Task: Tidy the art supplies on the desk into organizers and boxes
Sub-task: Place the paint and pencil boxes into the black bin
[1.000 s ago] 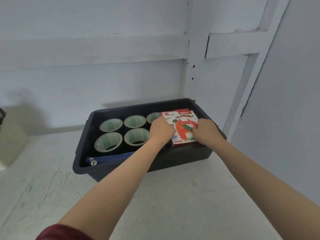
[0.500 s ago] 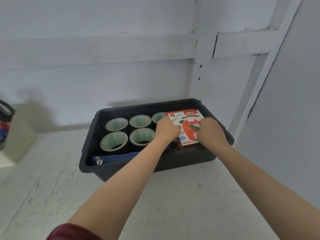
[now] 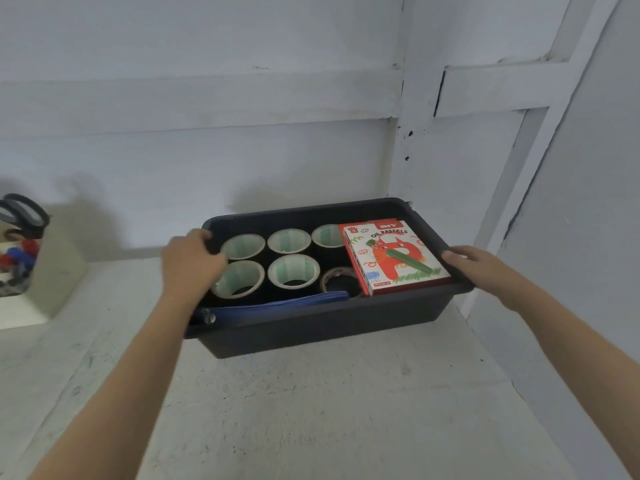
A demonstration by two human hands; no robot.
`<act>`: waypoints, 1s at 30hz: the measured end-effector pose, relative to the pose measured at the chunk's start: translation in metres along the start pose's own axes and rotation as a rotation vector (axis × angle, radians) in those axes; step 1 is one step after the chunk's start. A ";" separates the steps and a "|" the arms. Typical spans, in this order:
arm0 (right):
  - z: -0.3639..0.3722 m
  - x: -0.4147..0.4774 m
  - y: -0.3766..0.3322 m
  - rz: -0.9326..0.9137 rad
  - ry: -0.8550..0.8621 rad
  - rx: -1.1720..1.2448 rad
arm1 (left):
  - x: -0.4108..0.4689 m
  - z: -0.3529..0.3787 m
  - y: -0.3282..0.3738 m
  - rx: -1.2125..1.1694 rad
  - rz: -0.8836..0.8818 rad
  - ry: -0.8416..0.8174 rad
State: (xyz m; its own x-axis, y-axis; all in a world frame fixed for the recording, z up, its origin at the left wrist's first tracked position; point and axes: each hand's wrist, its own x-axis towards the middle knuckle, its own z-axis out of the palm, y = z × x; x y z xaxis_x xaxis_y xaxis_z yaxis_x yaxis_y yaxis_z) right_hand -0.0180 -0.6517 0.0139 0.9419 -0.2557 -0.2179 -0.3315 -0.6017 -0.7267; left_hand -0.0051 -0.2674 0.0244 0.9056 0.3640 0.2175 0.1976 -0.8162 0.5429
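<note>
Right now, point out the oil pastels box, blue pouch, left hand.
oil pastels box [image 3: 394,259]: head view, middle of its printed lid.
blue pouch [image 3: 277,304]: head view, its upper edge.
left hand [image 3: 190,261]: head view, back of the hand.
</note>
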 end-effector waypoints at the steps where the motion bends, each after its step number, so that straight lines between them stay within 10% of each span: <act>1: 0.002 -0.001 0.004 0.024 -0.045 0.096 | 0.000 -0.006 -0.014 0.061 -0.043 -0.031; 5: 0.013 -0.001 0.013 0.055 -0.078 0.400 | -0.013 -0.013 -0.049 -0.006 -0.146 -0.224; 30: 0.142 -0.049 -0.076 0.002 -0.078 0.477 | 0.019 -0.084 -0.184 -0.157 -0.170 0.066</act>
State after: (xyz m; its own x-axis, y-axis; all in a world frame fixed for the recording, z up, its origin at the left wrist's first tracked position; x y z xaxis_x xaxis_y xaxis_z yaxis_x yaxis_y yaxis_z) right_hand -0.0316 -0.4860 -0.0122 0.9486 -0.1877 -0.2548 -0.2886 -0.1826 -0.9399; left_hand -0.0561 -0.0722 -0.0033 0.8370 0.5229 0.1616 0.2800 -0.6628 0.6945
